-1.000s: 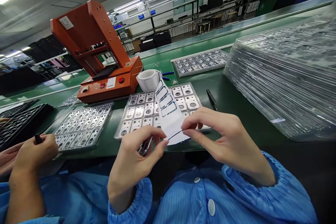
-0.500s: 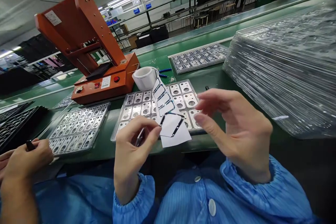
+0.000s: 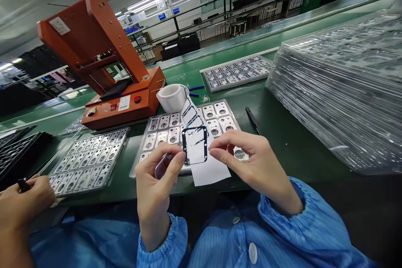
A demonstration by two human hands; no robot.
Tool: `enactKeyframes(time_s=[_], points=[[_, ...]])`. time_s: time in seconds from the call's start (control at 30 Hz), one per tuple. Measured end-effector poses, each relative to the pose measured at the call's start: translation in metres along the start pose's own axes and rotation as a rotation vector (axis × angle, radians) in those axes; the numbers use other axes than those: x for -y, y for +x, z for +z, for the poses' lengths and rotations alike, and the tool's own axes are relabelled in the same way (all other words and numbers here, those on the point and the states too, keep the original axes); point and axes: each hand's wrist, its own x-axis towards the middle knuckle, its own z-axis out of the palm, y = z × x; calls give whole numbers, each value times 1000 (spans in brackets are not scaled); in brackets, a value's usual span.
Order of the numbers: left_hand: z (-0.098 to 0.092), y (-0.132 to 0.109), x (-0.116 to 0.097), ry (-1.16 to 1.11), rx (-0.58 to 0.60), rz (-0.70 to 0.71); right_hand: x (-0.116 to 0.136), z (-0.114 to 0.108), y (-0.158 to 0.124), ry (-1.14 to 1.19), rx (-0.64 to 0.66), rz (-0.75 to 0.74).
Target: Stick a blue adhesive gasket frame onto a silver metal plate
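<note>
My left hand (image 3: 158,176) and my right hand (image 3: 251,163) pinch a thin black rectangular frame-shaped sticker (image 3: 194,145) by its two sides and hold it upright over the near edge of a clear tray of metal parts (image 3: 157,134). My left hand also clasps a small shiny piece (image 3: 161,167) against the palm; what it is I cannot tell. Behind the sticker a white backing strip (image 3: 209,171) with more black frames runs up to a white roll (image 3: 171,96).
An orange press machine (image 3: 103,67) stands at the back left. A second parts tray (image 3: 91,155) lies left, a third (image 3: 235,73) farther back, a tall stack of clear trays (image 3: 339,88) right. A black tool (image 3: 253,119) lies by the tray. Another person's hand (image 3: 23,203) holds a dark tool.
My right hand peeled the black frame off the strip, let go and rose, then came back down. Now both hands hold the frame upright instead of edge-on.
</note>
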Motion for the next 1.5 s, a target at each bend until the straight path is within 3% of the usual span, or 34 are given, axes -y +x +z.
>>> enactKeyframes(time_s=[0.43, 0.77, 1.03, 1.3, 1.5], points=[[-3, -5, -3, 41, -14, -5, 4, 4, -2, -6, -26, -24], [-2, -1, 2, -12, 39, 16, 1, 2, -1, -12, -41, -65], [1, 4, 13, -64, -7, 1, 2, 0, -1, -88, -143, -141], [-1, 13, 21, -229, 46, -162, 1, 3, -2, -64, -149, -211], [2, 23, 33, -245, -46, -252, 1, 2, -4, 12, -180, -241]])
